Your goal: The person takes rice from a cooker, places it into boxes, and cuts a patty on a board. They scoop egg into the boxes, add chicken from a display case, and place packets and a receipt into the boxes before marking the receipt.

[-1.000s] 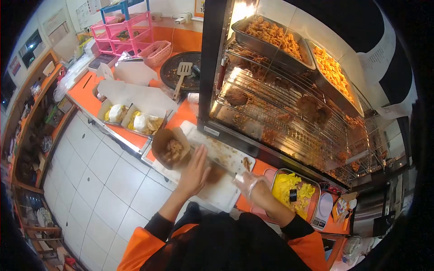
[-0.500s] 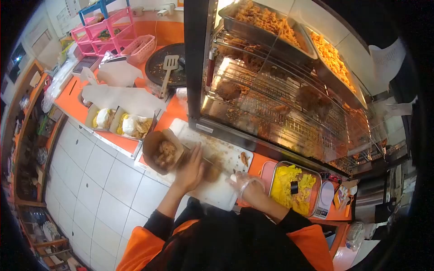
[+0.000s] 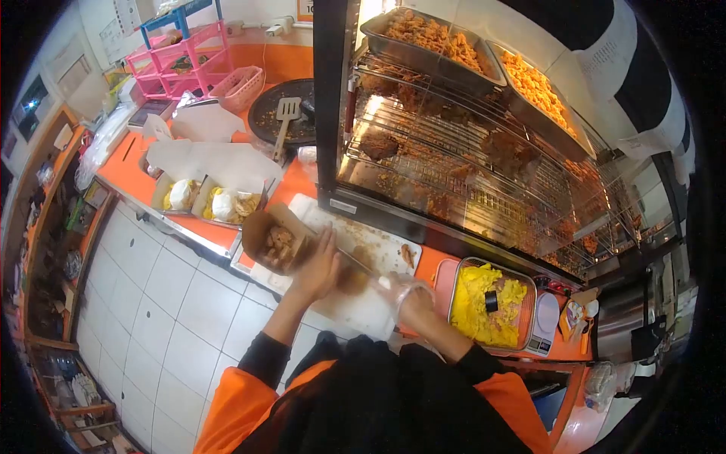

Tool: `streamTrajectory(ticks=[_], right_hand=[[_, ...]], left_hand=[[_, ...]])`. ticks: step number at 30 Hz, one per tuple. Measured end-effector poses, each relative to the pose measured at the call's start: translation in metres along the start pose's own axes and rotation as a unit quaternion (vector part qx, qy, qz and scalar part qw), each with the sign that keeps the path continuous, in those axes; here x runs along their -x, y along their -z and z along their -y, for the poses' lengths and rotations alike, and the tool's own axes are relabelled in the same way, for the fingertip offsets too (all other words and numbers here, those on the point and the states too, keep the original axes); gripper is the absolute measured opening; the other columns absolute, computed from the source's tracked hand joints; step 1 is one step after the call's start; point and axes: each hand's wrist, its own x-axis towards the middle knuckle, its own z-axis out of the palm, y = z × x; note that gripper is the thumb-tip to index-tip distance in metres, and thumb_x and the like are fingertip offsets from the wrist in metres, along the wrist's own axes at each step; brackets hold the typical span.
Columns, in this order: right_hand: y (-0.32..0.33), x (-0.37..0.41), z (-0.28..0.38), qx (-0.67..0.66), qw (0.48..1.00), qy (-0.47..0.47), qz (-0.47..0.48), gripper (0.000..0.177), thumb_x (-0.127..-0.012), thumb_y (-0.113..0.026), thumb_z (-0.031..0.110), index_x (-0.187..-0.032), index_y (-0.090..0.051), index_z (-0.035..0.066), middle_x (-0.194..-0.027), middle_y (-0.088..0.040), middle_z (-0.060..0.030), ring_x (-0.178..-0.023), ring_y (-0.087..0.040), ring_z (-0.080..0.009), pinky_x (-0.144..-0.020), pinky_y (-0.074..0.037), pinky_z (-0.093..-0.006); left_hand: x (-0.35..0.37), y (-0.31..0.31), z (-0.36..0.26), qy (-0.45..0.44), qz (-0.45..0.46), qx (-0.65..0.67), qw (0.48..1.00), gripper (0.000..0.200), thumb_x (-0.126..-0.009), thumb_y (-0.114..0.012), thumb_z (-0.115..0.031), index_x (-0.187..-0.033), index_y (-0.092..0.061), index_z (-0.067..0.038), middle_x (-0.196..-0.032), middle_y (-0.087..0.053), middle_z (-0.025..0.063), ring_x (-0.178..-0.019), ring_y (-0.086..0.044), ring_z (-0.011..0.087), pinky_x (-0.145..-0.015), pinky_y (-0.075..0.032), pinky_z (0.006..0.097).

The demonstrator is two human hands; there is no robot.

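My right hand (image 3: 408, 293), in a clear plastic glove, is closed round the white handle of a knife (image 3: 359, 262). The thin blade points left over the white cutting board (image 3: 367, 318), toward my other hand. With straight fingers, my bare left hand (image 3: 321, 266) lies along the near side of a brown paper box (image 3: 261, 227). The box tilts at the board's left end, holding cut pieces of fried chicken (image 3: 281, 246). Brown crumbs and juice mark the board, and a small fried piece (image 3: 407, 255) lies near its right edge.
Two filled food boxes (image 3: 236, 204) with raised lids stand left. Behind are a black pan (image 3: 265, 113) and spatula (image 3: 287, 113). A glass warming cabinet (image 3: 329, 151) rises beyond the board. At right are a tray of yellow food (image 3: 484, 303) and a scale (image 3: 543, 321).
My right hand has shifted slightly left and up, bringing the knife closer to the box. My left hand stays against the box, and the camera view has moved a little.
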Motion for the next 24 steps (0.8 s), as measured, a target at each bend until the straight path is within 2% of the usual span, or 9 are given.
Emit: streamTrajectory(ticks=[3,5,8,10,11,14,17,22,24], right_hand=[[-0.001,0.022,-0.005,-0.009,1.0,0.02,0.017,0.044,-0.096,-0.047,0.044,-0.102,-0.06,0.003,-0.088,-0.064,-0.0208,-0.086,-0.063,-0.0361,-0.076,-0.048,-0.0464],[0.033,0.037,0.019,-0.052,0.994,-0.032,0.09,0.045,-0.097,-0.046,0.045,-0.103,-0.059,0.003,-0.087,-0.063,-0.0205,-0.085,-0.062,-0.0368,-0.077,-0.048,-0.0465],[0.011,0.042,0.024,0.055,0.995,-0.001,0.088,0.045,-0.097,-0.045,0.046,-0.104,-0.059,0.004,-0.089,-0.062,-0.0202,-0.085,-0.062,-0.0379,-0.077,-0.048,-0.0475],[-0.026,0.041,0.003,0.025,0.999,0.02,0.018,0.047,-0.097,-0.045,0.048,-0.104,-0.058,0.003,-0.089,-0.063,-0.0202,-0.084,-0.063,-0.038,-0.078,-0.048,-0.0483],[-0.037,0.044,-0.003,0.009,1.0,0.008,0.021,0.048,-0.096,-0.046,0.048,-0.104,-0.058,0.003,-0.088,-0.064,-0.0205,-0.084,-0.063,-0.0381,-0.078,-0.048,-0.0483],[-0.014,0.031,0.011,-0.026,0.996,-0.005,0.085,0.05,-0.095,-0.047,0.05,-0.106,-0.057,0.002,-0.087,-0.064,-0.0219,-0.084,-0.064,-0.0387,-0.079,-0.048,-0.0486],[-0.034,0.027,0.015,0.017,0.996,0.005,0.082,0.052,-0.095,-0.047,0.05,-0.109,-0.055,0.001,-0.087,-0.065,-0.0226,-0.084,-0.064,-0.0395,-0.078,-0.049,-0.0492],[-0.054,0.014,0.003,0.034,0.998,0.038,0.031,0.042,-0.097,-0.047,0.042,-0.114,-0.055,0.004,-0.086,-0.065,-0.0195,-0.08,-0.064,-0.0378,-0.074,-0.049,-0.0478],[-0.039,0.004,0.005,0.113,0.987,0.109,0.043,0.035,-0.096,-0.049,0.036,-0.114,-0.056,0.008,-0.088,-0.065,-0.0175,-0.078,-0.064,-0.0356,-0.073,-0.05,-0.0464]], left_hand=[[0.008,0.018,-0.028,-0.026,-0.004,-0.01,1.0,0.057,-0.097,-0.037,-0.021,-0.146,-0.024,0.006,-0.156,-0.02,0.0189,-0.145,-0.02,0.0323,-0.116,-0.022,0.0438],[0.014,0.018,-0.03,-0.042,0.0,-0.048,0.998,0.057,-0.096,-0.038,-0.02,-0.146,-0.025,0.005,-0.155,-0.022,0.0177,-0.144,-0.021,0.0308,-0.115,-0.023,0.044],[0.022,0.001,-0.017,-0.037,0.01,-0.054,0.998,0.058,-0.095,-0.04,-0.02,-0.146,-0.025,0.004,-0.155,-0.023,0.0161,-0.144,-0.021,0.0304,-0.115,-0.023,0.0442],[0.019,0.003,-0.016,-0.032,0.023,-0.037,0.999,0.058,-0.094,-0.04,-0.02,-0.146,-0.026,0.002,-0.156,-0.023,0.0154,-0.145,-0.021,0.0299,-0.115,-0.023,0.0446],[0.021,0.002,-0.017,-0.028,0.035,-0.027,0.999,0.058,-0.094,-0.04,-0.02,-0.147,-0.026,0.001,-0.156,-0.022,0.015,-0.145,-0.021,0.0297,-0.116,-0.023,0.0447],[0.021,0.005,-0.009,-0.016,0.062,0.006,0.998,0.059,-0.094,-0.04,-0.019,-0.148,-0.024,-0.002,-0.157,-0.02,0.0138,-0.145,-0.02,0.0302,-0.116,-0.021,0.0453],[0.023,0.003,0.011,0.005,0.053,0.008,0.999,0.06,-0.094,-0.039,-0.019,-0.149,-0.022,-0.004,-0.158,-0.018,0.0127,-0.145,-0.018,0.0313,-0.117,-0.018,0.045],[0.015,0.004,0.014,-0.004,0.036,-0.004,0.999,0.062,-0.093,-0.039,-0.019,-0.15,-0.021,-0.003,-0.158,-0.015,0.0137,-0.145,-0.017,0.0333,-0.118,-0.015,0.0435],[0.008,-0.006,0.019,-0.015,0.016,0.017,1.0,0.063,-0.091,-0.041,-0.018,-0.15,-0.021,-0.004,-0.158,-0.015,0.0146,-0.145,-0.016,0.034,-0.118,-0.016,0.0431]])
